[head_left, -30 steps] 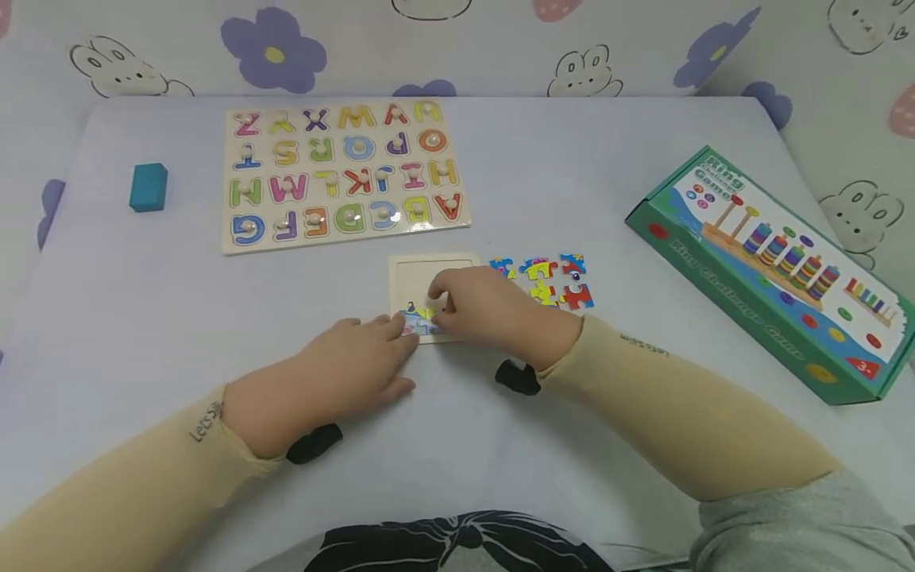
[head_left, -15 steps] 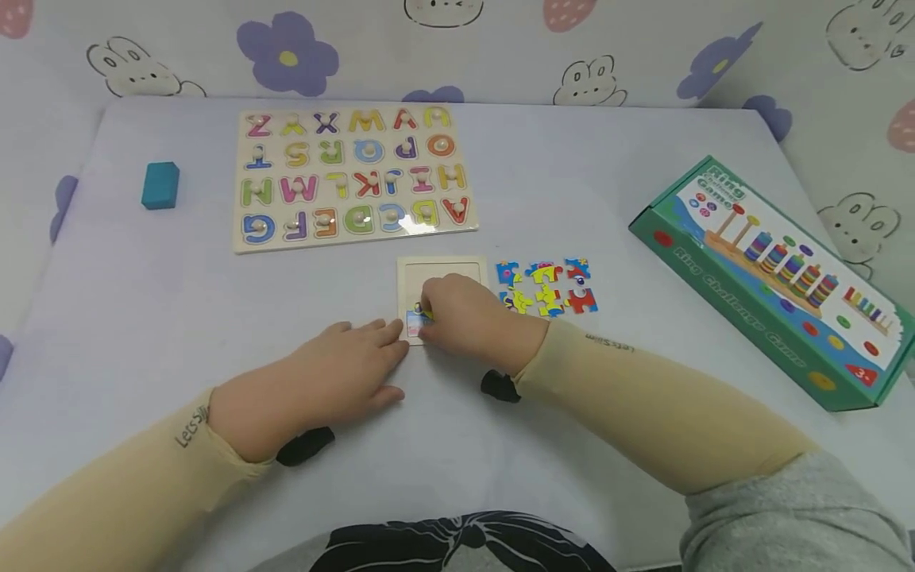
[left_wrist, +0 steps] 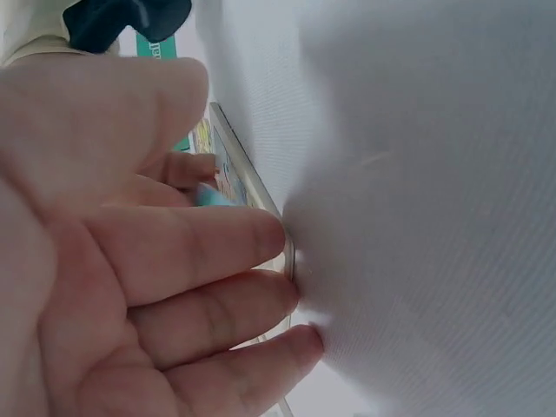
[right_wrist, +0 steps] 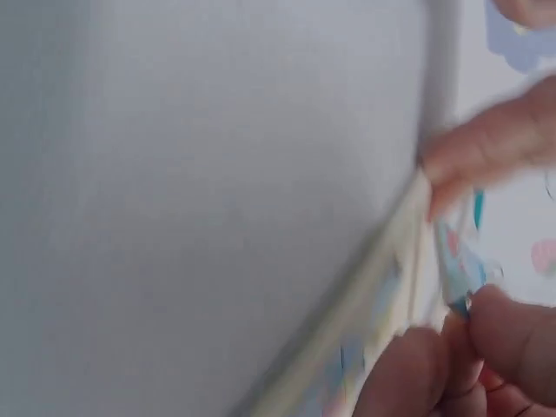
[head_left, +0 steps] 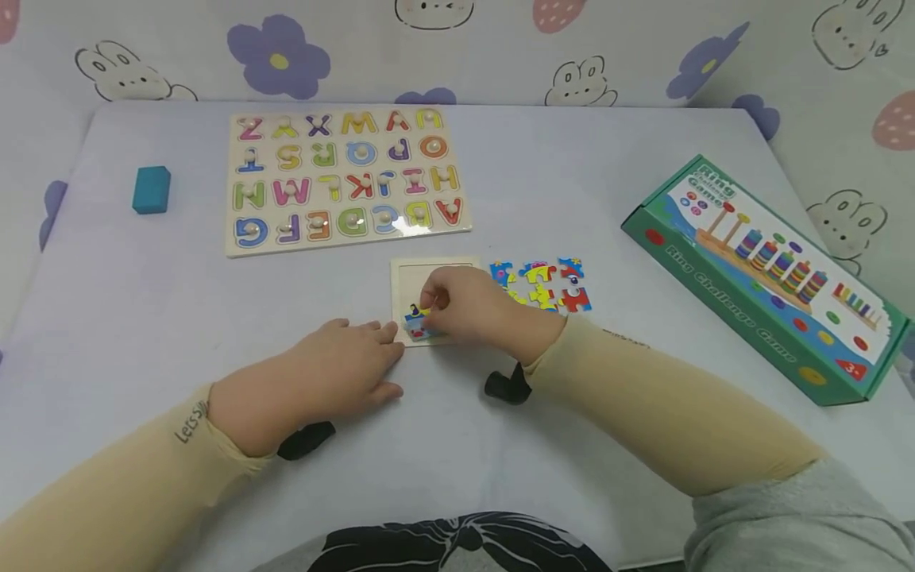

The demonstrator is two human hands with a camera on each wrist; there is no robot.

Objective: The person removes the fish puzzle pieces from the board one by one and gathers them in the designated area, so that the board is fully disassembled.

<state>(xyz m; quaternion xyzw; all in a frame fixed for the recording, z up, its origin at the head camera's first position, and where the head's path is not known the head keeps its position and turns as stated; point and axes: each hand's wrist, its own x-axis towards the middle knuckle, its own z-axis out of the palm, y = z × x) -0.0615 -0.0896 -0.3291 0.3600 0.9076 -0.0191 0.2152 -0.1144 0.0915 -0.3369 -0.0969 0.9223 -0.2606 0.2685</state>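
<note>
My right hand (head_left: 482,308) is over a small wooden puzzle tray (head_left: 395,278), thumb and fingertips pinching a jigsaw piece (right_wrist: 459,268). In the right wrist view that piece stands tilted above the tray's corner; blur hides its picture. Other printed pieces (right_wrist: 347,360) lie in the tray, partly covered by the right hand in the head view. My left hand (head_left: 322,372) lies palm down on the table with fingers extended. Its fingertips (left_wrist: 276,233) touch the tray's near left edge.
Several loose jigsaw pieces (head_left: 542,274) lie right of the tray, some hidden behind the right hand. A wooden alphabet board (head_left: 343,167) lies behind it. A teal block (head_left: 152,190) is at far left, a green game box (head_left: 765,278) at right.
The right hand stays at the tray's near left corner, and the jigsaw piece under its fingers now shows tilted. My left hand keeps its place at the edge. The head view shifts slightly.
</note>
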